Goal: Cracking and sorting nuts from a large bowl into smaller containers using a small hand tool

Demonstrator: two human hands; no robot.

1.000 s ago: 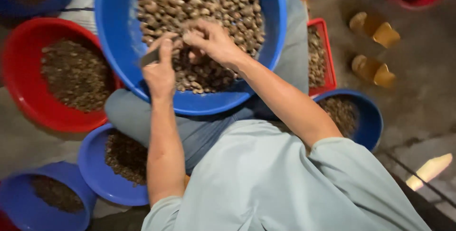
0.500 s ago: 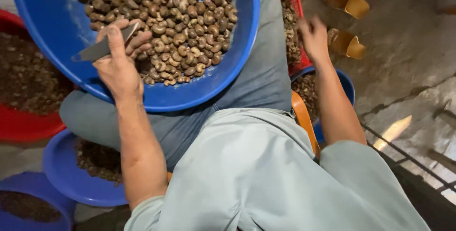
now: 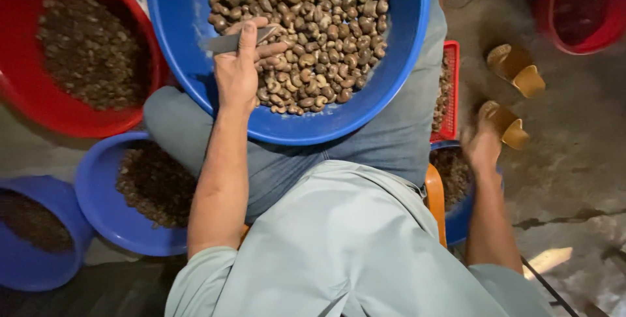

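Knife (image 3: 229, 42): short grey metal blade, flat and dull, lying level over the near-left part of the big blue basin (image 3: 391, 62); point toward the basin's left wall. Held by the left hand (image 3: 238, 72), thumb pressed along the blade's top, fingers curled shut around its other end, knuckles resting on the nuts (image 3: 313, 23).

Nuts: brown and tan, kidney-shaped, heaped in the basin, which sits on the person's lap.

Right hand (image 3: 482, 144): blurred, low at the person's right side above a small blue bowl (image 3: 460, 216) of dark bits; fingers cannot be told apart or together.

Nearby: red crate (image 3: 451, 89); red basin (image 3: 26, 89) and two blue bowls (image 3: 98, 206) (image 3: 26, 271) of dark scraps at left; two yellow sandals (image 3: 515, 69) on the floor.
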